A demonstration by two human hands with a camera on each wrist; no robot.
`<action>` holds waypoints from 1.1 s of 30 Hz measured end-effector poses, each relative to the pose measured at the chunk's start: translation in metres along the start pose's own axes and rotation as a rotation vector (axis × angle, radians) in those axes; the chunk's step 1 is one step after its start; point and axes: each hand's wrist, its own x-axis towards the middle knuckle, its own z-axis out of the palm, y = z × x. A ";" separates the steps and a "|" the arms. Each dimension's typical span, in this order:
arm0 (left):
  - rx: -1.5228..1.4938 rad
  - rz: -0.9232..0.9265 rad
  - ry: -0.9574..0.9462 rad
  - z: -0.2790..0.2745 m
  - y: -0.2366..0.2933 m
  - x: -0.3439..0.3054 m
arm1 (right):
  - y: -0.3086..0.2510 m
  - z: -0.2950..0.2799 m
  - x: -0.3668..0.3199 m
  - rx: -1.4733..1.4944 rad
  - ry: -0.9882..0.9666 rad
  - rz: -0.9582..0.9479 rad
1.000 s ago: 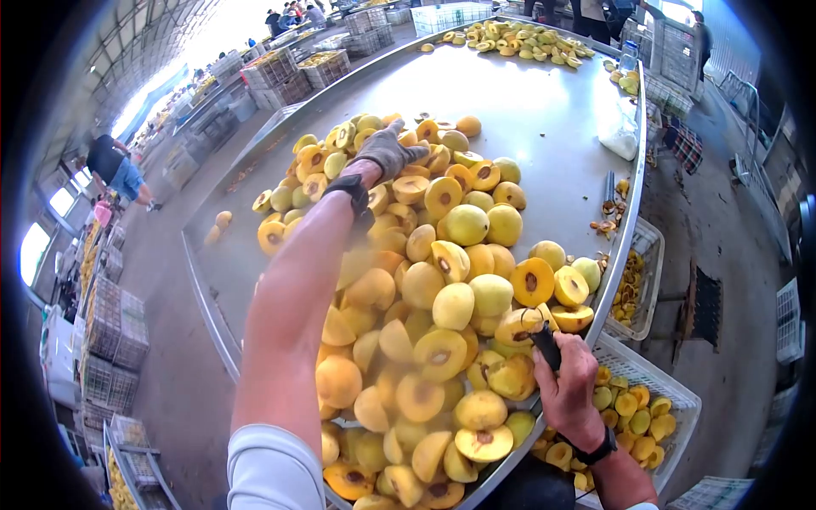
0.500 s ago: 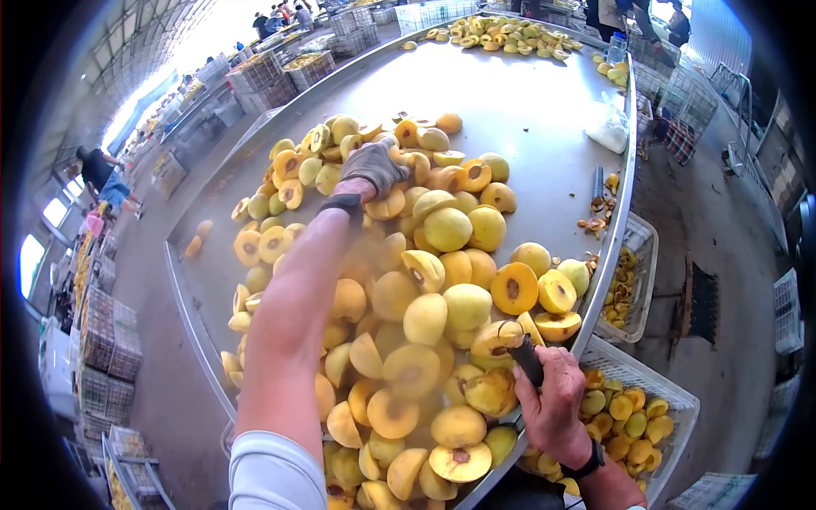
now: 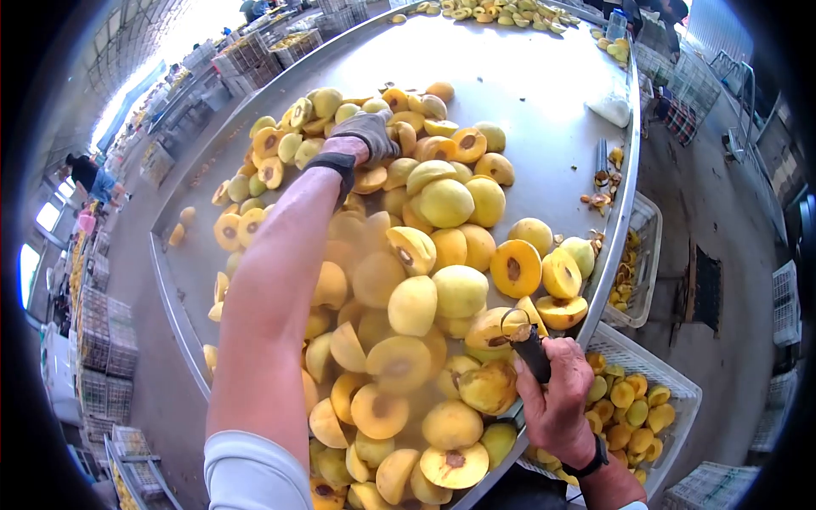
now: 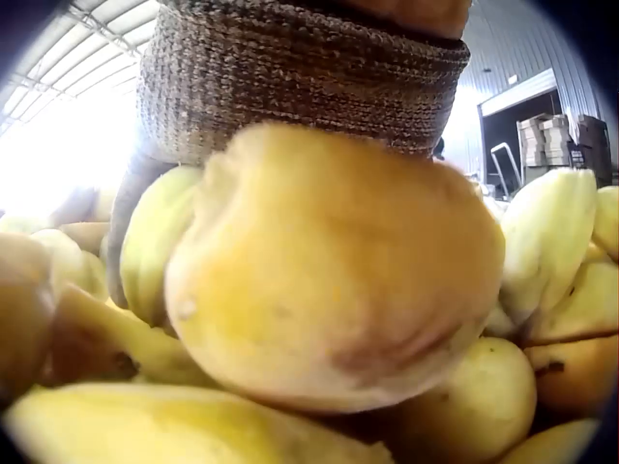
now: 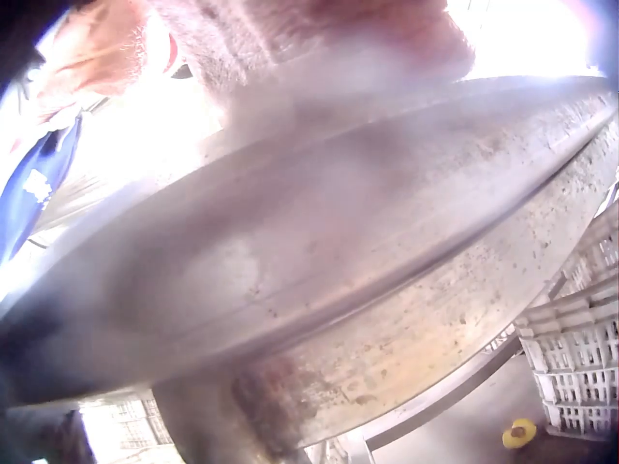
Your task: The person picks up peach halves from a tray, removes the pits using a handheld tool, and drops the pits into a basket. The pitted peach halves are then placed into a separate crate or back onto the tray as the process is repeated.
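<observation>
My gloved left hand [image 3: 367, 136] lies on the far part of a heap of yellow halved fruit [image 3: 461, 291], fingers lowered among the pieces, tips partly hidden. In the left wrist view, the knitted glove [image 4: 300, 82] is just above a large blurred fruit [image 4: 338, 271]. At the table's near right edge, my bare right hand [image 3: 561, 399] grips the black handle of a tool [image 3: 531, 355]. Its thin wire loop is at a fruit half [image 3: 491, 329]. In the right wrist view, part of the right hand [image 5: 319, 39] shows above the metal table edge [image 5: 387, 222].
Crates of fruit [image 3: 680, 387] stand below the table's right rim [image 3: 614, 246]. A metal cylinder [image 3: 602, 157] and scraps lie near that rim, with a plastic bag [image 3: 610, 109] beyond. More fruit [image 3: 510, 13] is at the far end. A person [image 3: 89, 177] is at far left.
My left hand has gone from spread fingers to fingers lowered among the fruit. The right hand keeps its grip on the tool. The head view has shifted, moving the table and heap within the frame.
</observation>
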 end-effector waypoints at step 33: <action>-0.365 0.357 0.187 -0.060 -0.003 -0.280 | -0.006 0.007 -0.002 -0.045 0.080 -0.003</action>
